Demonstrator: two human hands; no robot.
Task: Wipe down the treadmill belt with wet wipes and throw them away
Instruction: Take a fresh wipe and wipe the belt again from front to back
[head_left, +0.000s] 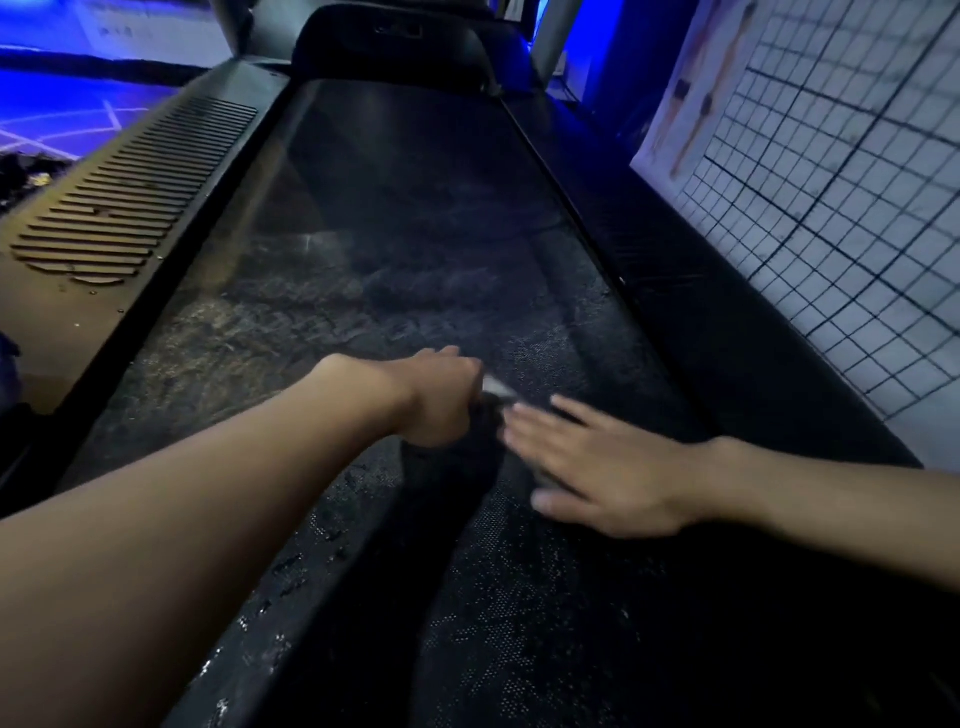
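The left hand (441, 400) was curled at mid-width of the treadmill belt (395, 234), its fingers closed on a wet wipe (497, 391), seen only as a pale crumpled edge past the knuckles; the right hand (608, 467) lay just beside it, palm down, fingers (540, 415) straight, slightly apart, blurred; the belt looked streaked; a ribbed side rail (130, 197) ran left, a wire grid (831, 208) right.
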